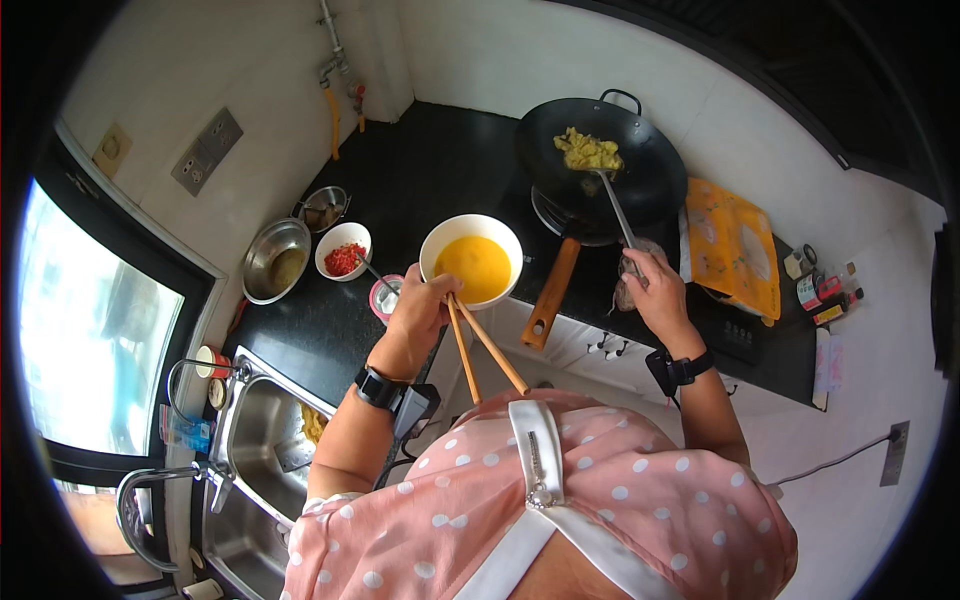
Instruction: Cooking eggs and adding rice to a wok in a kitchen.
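Note:
My left hand (421,304) grips a white bowl (512,244) of beaten egg (474,268) by its rim, in front of the stove. A pair of wooden chopsticks (487,345) lies against the bowl's near rim by my thumb, the sticks pointing towards my body. My right hand (658,289) is closed around the handle of a metal spatula (616,206). The spatula's head is at a heap of cooked scrambled egg (589,152) in a black wok (652,176). The wok's wooden handle (553,296) points towards me, between my hands.
A bowl of chopped red chili (345,259), metal bowls (276,261) and a pink-rimmed jar (382,300) stand left on the black counter (450,157). A steel sink (262,435) is at lower left. Right of the wok are a yellow packet (731,244) and several bottles (830,307).

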`<state>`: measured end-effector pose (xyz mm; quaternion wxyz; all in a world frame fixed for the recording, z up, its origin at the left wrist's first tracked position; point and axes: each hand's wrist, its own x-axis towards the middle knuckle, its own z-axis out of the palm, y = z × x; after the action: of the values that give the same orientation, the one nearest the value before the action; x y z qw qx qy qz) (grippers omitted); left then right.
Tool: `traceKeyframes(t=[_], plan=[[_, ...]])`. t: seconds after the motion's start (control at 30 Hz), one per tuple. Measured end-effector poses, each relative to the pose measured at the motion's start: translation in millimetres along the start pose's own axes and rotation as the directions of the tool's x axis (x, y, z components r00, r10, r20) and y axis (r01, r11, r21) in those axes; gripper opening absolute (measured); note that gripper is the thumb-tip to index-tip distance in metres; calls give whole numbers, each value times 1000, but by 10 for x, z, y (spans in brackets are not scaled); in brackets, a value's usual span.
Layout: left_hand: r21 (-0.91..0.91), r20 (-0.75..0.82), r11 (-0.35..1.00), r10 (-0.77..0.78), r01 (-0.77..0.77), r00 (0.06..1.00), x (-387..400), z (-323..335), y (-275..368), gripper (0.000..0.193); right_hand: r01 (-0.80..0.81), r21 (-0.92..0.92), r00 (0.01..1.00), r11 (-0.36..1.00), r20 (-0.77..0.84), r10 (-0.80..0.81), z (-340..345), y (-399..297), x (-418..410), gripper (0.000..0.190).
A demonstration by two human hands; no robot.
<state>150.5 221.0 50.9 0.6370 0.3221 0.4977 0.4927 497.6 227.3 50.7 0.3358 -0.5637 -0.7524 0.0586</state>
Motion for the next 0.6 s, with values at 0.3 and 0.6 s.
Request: traceKeyframes(t=[0.3, 0.6], plan=[[-35, 6, 999, -13, 13, 1000, -21, 105, 53, 45, 156, -68, 971, 985, -172, -165, 67, 265, 181, 29], [-6, 49, 1000, 15, -14, 999, 53, 130, -2, 43, 134, 129, 959, 983, -268, -96, -20, 393, 239, 22]])
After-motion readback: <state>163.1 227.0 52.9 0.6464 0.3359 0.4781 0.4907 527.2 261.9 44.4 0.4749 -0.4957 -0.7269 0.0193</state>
